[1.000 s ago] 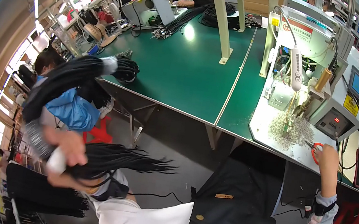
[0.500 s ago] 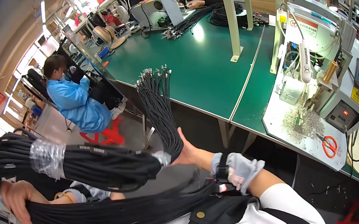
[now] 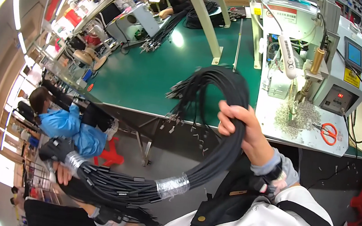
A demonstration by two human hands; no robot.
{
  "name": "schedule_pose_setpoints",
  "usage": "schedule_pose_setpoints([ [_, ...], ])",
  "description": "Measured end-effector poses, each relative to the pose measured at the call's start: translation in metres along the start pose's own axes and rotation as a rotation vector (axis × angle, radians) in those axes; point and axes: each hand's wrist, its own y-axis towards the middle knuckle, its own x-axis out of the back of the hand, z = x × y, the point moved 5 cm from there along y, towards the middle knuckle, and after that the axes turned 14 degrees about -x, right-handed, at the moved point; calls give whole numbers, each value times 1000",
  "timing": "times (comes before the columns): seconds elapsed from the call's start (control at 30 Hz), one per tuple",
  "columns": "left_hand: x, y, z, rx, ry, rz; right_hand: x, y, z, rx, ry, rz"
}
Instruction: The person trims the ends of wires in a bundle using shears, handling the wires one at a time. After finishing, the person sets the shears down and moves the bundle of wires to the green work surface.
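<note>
A long bundle of black cables (image 3: 123,187) arcs across in front of me, bound with clear plastic wrap at two places. My right hand (image 3: 241,123) is closed round its raised right part, above the green bench's front edge. From there the cables curve over to the left and their loose ends, tipped with small metal connectors (image 3: 177,89), hang down. At the lower left my left hand (image 3: 62,174) holds the bundle's other end from below, its fingers partly hidden by cables. More black cables (image 3: 140,215) hang beneath the bundle, near my left forearm.
A green workbench (image 3: 136,84) lies ahead. At its right stands a machine (image 3: 329,64) with small scraps and orange-handled scissors (image 3: 328,133). A co-worker in blue (image 3: 59,120) sits at left near a red stool (image 3: 111,154); another person (image 3: 166,1) works across the bench.
My right hand has moved right and up, lifting its end of the bundle into an arch over the bench edge. The left end has shifted right, and the view has turned slightly.
</note>
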Motion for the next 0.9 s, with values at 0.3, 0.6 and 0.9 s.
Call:
schedule_pose_setpoints([
  [0.3,12,179,203,87,86,86,27,-28,-37,-14,71,-361],
  [0.6,99,215,415,180,1376,644,50,26,-51,-3,315,-264],
  [0.9,-35,15,438,1298,411,818,25,78,-13,333,-947,-545],
])
